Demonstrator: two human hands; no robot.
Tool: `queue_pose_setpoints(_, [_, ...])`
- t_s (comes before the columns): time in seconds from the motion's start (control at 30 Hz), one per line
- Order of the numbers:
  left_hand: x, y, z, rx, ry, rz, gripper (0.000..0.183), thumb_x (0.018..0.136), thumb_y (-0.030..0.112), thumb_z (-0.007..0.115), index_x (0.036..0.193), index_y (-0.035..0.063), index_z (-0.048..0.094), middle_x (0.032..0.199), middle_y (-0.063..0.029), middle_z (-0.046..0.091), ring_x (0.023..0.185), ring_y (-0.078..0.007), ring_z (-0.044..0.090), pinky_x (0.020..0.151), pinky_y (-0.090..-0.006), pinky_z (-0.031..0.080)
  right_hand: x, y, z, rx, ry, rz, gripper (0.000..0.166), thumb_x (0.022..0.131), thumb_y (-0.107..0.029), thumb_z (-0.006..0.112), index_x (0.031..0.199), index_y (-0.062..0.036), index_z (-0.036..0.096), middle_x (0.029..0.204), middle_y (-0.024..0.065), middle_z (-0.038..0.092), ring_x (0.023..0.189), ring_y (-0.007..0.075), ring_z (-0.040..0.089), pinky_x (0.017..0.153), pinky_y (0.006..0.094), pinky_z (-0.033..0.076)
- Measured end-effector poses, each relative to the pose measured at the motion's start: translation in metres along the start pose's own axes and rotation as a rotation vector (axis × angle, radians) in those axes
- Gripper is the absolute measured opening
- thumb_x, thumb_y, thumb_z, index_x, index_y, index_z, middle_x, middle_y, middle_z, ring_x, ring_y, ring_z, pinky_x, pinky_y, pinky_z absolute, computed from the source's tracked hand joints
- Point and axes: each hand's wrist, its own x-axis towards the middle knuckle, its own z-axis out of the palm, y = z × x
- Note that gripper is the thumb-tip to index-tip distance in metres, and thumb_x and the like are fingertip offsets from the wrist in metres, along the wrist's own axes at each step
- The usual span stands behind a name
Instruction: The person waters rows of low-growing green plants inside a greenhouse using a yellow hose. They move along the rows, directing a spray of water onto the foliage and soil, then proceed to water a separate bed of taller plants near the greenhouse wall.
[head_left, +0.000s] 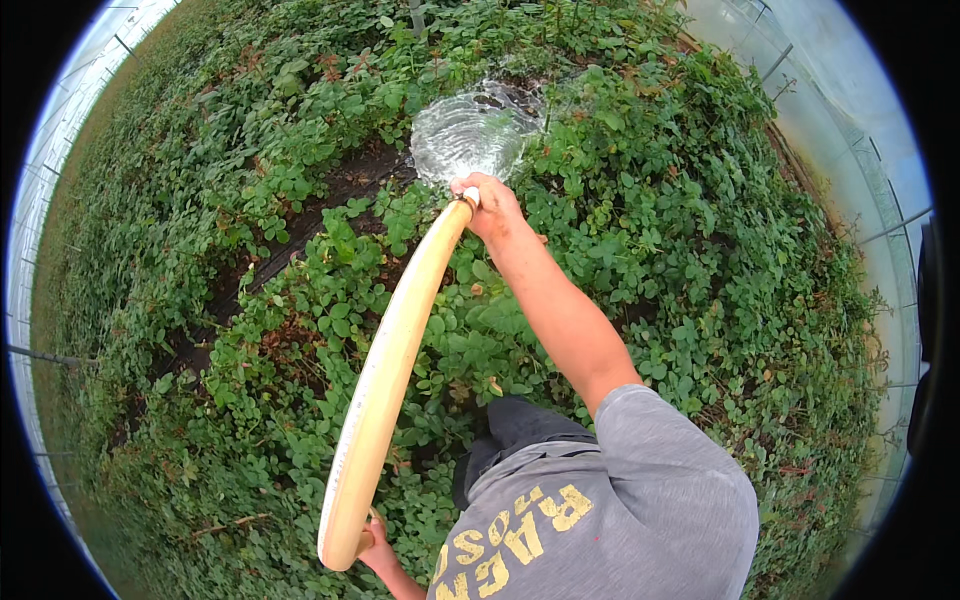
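Observation:
A thick pale-yellow layflat hose (390, 367), swollen and bearing some printing, runs from the lower left up to the middle of the view. My right hand (487, 204) grips its outlet end, where a dark band and a white piece show. From that end a wide fan of water (476, 139) sprays forward onto leaves and dark soil. Down at the lower left, my left hand (380, 550) holds the hose near its bend; the hose hides part of its fingers.
Dense leafy shrubs, looking like roses (300, 180), surround me on every side. A strip of dark sheeting (281, 262) shows between rows at the left. Translucent greenhouse walls (817, 97) with metal bars curve along both sides. A post (417, 16) stands ahead.

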Motion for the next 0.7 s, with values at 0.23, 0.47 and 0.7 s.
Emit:
queue_pose_setpoints(0.23, [-0.064,0.020,0.030,0.173,0.066,0.119,0.013,0.070,0.002,0.062,0.066,-0.0025,0.050,0.056,-0.0062,0.052,0.052,-0.0103,0.045,0.049,-0.0272,0.039,-0.009,-0.150,-0.016,-0.640,-0.083,-0.247,0.012,0.072,-0.003,0.054,0.061,-0.0035,0.049,0.068,0.0052,0.049,0.059,0.0149,0.047,0.052,0.0242,0.041])
queue_pose_setpoints(0.47, [-0.145,0.094,0.109,0.420,0.100,0.038,0.018,0.065,0.006,0.066,0.061,0.0038,0.049,0.056,-0.0113,0.052,0.053,-0.0280,0.053,0.051,-0.0350,0.041,0.013,-0.277,-0.058,-1.805,0.135,-0.648,0.038,0.081,-0.026,0.055,0.091,0.0098,0.053,0.084,0.0179,0.057,0.080,0.0222,0.057,0.067,0.0281,0.047])
queue_pose_setpoints(0.7, [-0.193,0.137,0.109,0.418,0.116,0.327,0.022,0.063,0.007,0.067,0.057,0.0055,0.046,0.052,-0.0080,0.049,0.050,-0.0261,0.050,0.049,-0.0336,0.040,0.028,-0.369,-0.102,-1.588,0.098,-0.771,0.031,0.074,-0.028,0.056,0.080,0.0022,0.055,0.074,0.0107,0.057,0.067,0.0186,0.054,0.062,0.0273,0.044])
